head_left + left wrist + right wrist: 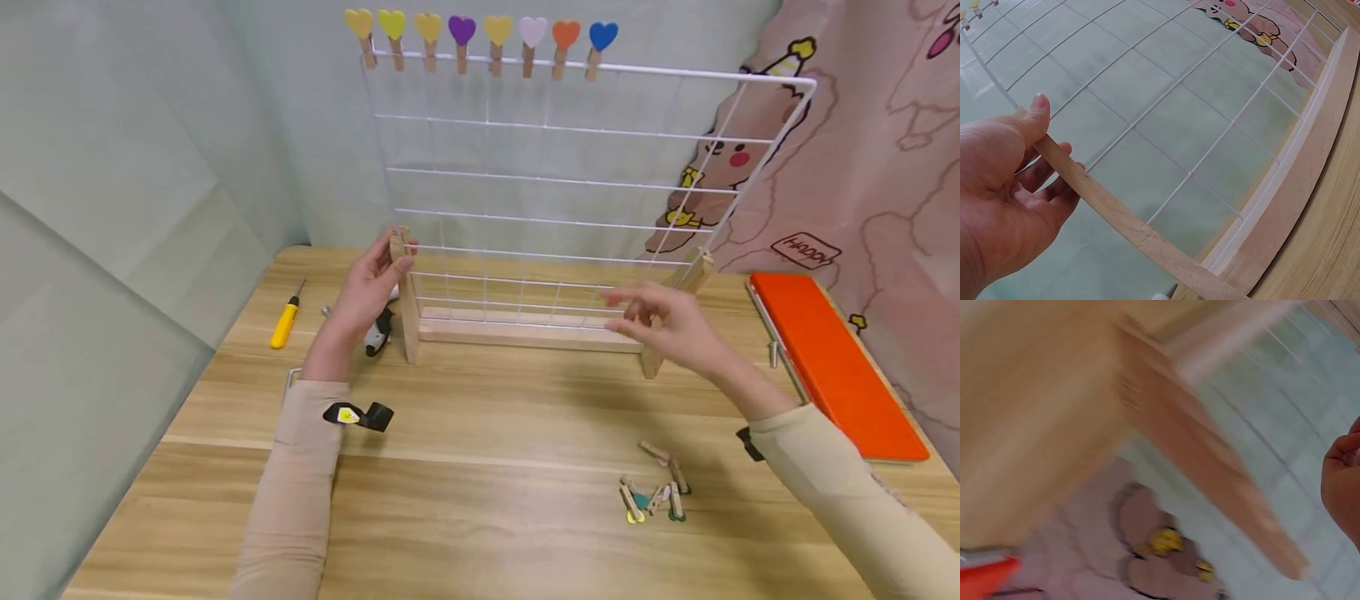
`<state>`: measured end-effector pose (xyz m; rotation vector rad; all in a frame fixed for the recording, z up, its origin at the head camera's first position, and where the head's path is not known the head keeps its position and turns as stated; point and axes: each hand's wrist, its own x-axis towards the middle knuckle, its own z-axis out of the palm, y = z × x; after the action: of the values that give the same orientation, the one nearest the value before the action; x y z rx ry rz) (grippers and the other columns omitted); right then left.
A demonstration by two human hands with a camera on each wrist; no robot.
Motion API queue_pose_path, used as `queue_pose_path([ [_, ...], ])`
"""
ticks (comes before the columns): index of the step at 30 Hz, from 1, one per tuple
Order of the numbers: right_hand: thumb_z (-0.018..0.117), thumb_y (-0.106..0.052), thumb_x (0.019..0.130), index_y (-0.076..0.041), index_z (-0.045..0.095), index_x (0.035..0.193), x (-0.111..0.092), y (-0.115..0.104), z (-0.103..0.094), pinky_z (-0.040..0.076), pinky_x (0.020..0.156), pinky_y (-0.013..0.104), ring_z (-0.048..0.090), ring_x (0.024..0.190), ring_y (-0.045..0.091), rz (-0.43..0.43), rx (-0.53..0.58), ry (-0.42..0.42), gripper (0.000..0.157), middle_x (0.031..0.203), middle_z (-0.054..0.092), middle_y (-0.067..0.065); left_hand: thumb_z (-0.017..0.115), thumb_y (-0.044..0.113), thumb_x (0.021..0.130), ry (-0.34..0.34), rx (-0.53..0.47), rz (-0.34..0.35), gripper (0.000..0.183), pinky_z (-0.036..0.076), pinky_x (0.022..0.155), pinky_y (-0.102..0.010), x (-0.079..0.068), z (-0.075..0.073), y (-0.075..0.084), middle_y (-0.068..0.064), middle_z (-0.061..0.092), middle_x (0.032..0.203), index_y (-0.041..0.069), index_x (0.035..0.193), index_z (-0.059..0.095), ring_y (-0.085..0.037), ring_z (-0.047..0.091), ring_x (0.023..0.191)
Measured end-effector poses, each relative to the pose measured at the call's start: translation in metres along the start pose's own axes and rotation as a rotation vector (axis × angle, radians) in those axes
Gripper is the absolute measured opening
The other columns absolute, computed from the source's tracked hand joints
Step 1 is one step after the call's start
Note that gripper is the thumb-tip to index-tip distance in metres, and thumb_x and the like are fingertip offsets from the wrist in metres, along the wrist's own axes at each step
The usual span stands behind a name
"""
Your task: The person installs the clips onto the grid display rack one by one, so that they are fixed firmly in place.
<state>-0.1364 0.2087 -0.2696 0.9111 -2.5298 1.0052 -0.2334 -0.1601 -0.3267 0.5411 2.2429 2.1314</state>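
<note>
A white wire grid rack point(712, 75) stands upright on a wooden base bar point(517, 335). My left hand point(367, 287) grips the top of its left wooden upright point(1110, 206), thumb on the near side and fingers behind. Over the lower right of the grid, my right hand point(667, 321) hovers with fingers loosely bent and nothing visible in them. It overlaps the right wooden upright point(651, 358) in the head view. Along the top wire sits a row of heart clothespins, with a blue-heart clothespin point(603, 36) at its right end. Several loose clothespins point(677, 502) lie on the table.
To the left lies a yellow-handled screwdriver point(283, 325). A black and white tool point(378, 333) is partly hidden behind the left upright. An orange-red book-like object point(840, 367) lies at the right edge, a small metal bolt point(773, 354) beside it. A patterned curtain hangs behind.
</note>
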Motion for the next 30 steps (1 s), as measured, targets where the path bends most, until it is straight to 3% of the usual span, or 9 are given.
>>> queue_pose_path([
  [6, 0.067, -0.016, 0.075, -0.008, 0.058, 0.111, -0.076, 0.057, 0.021, 0.043, 0.054, 0.019, 0.050, 0.069, 0.003, 0.135, -0.014, -0.265, 0.037, 0.086, 0.059, -0.003, 0.049, 0.030, 0.086, -0.009, -0.001, -0.004, 0.052, 0.027, 0.102, -0.035, 0.000, 0.001, -0.001, -0.008, 0.039, 0.132, 0.025, 0.135, 0.030, -0.014, 0.036, 0.122],
  [11, 0.061, -0.018, 0.081, -0.008, 0.053, 0.114, -0.119, 0.068, 0.022, 0.047, 0.065, 0.021, 0.053, 0.078, 0.008, 0.170, 0.110, -0.439, 0.036, 0.089, 0.057, -0.003, 0.049, 0.031, 0.086, -0.006, -0.003, -0.003, 0.051, 0.028, 0.101, -0.037, 0.001, 0.000, -0.001, -0.005, 0.041, 0.130, 0.025, 0.134, 0.032, -0.015, 0.036, 0.121],
  [14, 0.063, -0.020, 0.079, -0.009, 0.053, 0.112, -0.135, 0.064, 0.022, 0.047, 0.070, 0.023, 0.053, 0.081, 0.010, 0.179, 0.109, -0.436, 0.036, 0.090, 0.055, -0.004, 0.049, 0.031, 0.086, -0.003, 0.003, -0.009, 0.051, 0.027, 0.102, -0.036, 0.001, 0.000, -0.001, -0.005, 0.041, 0.131, 0.027, 0.134, 0.031, -0.014, 0.036, 0.121],
  [19, 0.067, -0.034, 0.073, -0.016, 0.056, 0.106, -0.145, 0.046, 0.027, 0.046, 0.068, 0.021, 0.052, 0.079, 0.004, 0.245, -0.059, -0.389, 0.039, 0.089, 0.056, -0.010, 0.049, 0.031, 0.087, -0.004, 0.000, -0.009, 0.051, 0.027, 0.102, -0.037, 0.001, 0.000, -0.001, -0.006, 0.041, 0.131, 0.026, 0.134, 0.031, -0.014, 0.037, 0.121],
  [23, 0.068, -0.034, 0.073, -0.015, 0.056, 0.104, -0.146, 0.038, 0.030, 0.046, 0.063, 0.020, 0.051, 0.075, 0.002, 0.272, -0.137, -0.384, 0.038, 0.088, 0.055, -0.010, 0.048, 0.029, 0.087, -0.005, -0.009, -0.003, 0.050, 0.028, 0.101, -0.036, 0.000, 0.000, 0.001, -0.006, 0.042, 0.129, 0.026, 0.134, 0.032, -0.016, 0.037, 0.121],
  [30, 0.069, -0.020, 0.073, -0.011, 0.056, 0.102, -0.147, 0.041, 0.031, 0.043, 0.056, 0.018, 0.048, 0.067, -0.001, 0.203, -0.085, -0.367, 0.033, 0.076, 0.053, -0.012, 0.047, 0.028, 0.088, -0.009, -0.001, -0.015, 0.049, 0.027, 0.102, -0.037, -0.007, 0.004, 0.014, -0.004, 0.041, 0.130, 0.025, 0.134, 0.031, -0.019, 0.035, 0.123],
])
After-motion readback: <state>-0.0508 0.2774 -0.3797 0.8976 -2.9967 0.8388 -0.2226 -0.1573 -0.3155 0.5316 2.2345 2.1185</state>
